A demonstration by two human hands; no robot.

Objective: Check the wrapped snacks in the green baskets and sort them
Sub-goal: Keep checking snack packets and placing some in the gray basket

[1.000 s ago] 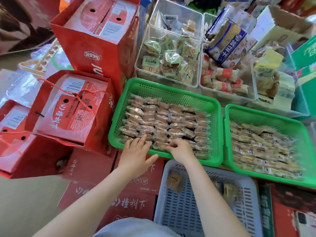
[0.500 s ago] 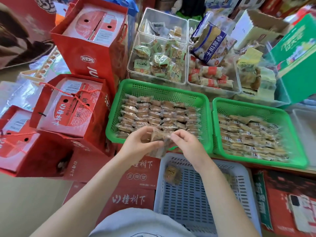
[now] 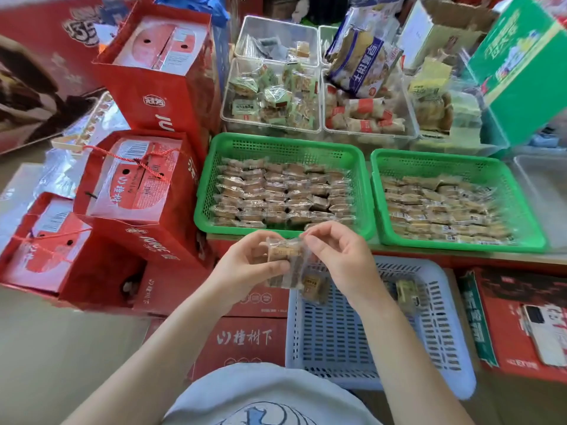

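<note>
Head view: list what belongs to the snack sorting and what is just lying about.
Job: clear-wrapped snack held by left hand and right hand; two green plastic baskets; pale blue slotted basket.

Lying about: red gift bags; clear plastic bins; white phone; green carton.

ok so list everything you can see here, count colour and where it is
green baskets: two, green, side by side at centre, each filled with rows of clear-wrapped tan snacks
held snacks: a small stack, clear wrap, tan, between both hands
pale basket: one, blue-white, in front of the green ones, a few wrapped snacks inside
clear bins: several, transparent, behind the green baskets, mixed wrapped snacks
red gift bags: three, red, far left
red cartons: several, red, under and beside the pale basket
green box: one, green, far right
phone: one, white, lower right
left hand: grips the held snacks
right hand: pinches their wrapper
</note>
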